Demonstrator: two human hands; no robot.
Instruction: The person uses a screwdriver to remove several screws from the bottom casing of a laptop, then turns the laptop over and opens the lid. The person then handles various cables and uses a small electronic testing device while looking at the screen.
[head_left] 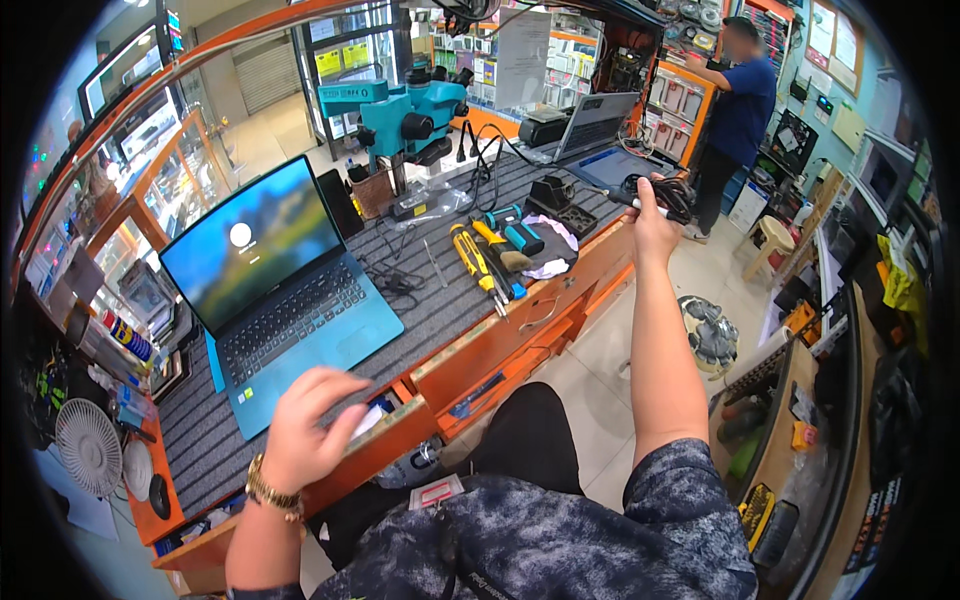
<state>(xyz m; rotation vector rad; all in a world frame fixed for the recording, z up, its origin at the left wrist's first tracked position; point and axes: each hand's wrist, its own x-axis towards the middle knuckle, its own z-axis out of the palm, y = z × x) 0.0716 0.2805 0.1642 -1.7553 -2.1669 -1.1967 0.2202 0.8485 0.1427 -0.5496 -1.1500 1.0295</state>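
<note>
My right hand (655, 232) is stretched out past the bench's right end, closed round a coiled black cable (678, 200) with a pale stick-like end pointing left. What that end is, I cannot make out. Over the bench's front edge, beside the near corner of a blue laptop (300, 345), hovers my left hand (318, 425). It is slightly blurred, its fingers curved and its thumb apart, with nothing seen in it. The laptop stands unfolded with its screen lit. Below the left hand, a drawer (385, 440) is pulled out with a white item inside.
A teal microscope (400, 120) stands behind the laptop. Yellow-handled tools (472, 258) and a teal tool (520, 235) lie mid-bench. A grey laptop (595, 125) sits at the far right. A person in a blue shirt (740, 110) stands beyond. A stool (708, 335) is on the floor.
</note>
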